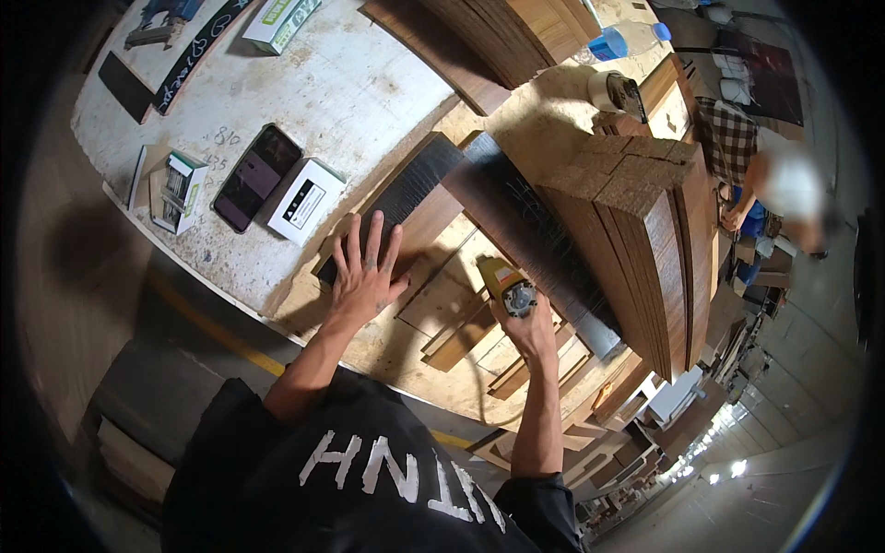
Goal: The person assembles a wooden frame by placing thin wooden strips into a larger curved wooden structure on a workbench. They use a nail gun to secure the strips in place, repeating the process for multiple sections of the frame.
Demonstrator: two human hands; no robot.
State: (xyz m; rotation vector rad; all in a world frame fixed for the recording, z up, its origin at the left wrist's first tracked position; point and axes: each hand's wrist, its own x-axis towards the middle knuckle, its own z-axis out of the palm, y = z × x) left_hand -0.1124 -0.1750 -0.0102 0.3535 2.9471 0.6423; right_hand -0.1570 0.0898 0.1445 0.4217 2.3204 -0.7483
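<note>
The left hand (367, 281) lies palm down on a short board (426, 235) that is brown with a black part along it. Its fingers are spread wide and do not close around anything. The right hand (533, 323) is wrapped around a yellow power tool (502, 275), so its grip is closed, but I cannot tell if a finger is on the trigger. The tool is just beside a long dark board (544, 244). I cannot tell if its tip touches the wood. Both boards lie on the work table (369, 88) in front of the person, and their far ends come together like a corner. So the two pieces look laid out, and that part seems done. I cannot see if they are joined yet. A few loose wood strips (461, 336) lie between the hands, not fixed to the corner as far as I can see. A big pile of brown boards (636, 212) stands to the right, so a lot of wood seems left. On the left are a phone (258, 177), a small white box (309, 198) and an open box (180, 189) with little parts inside.
</note>
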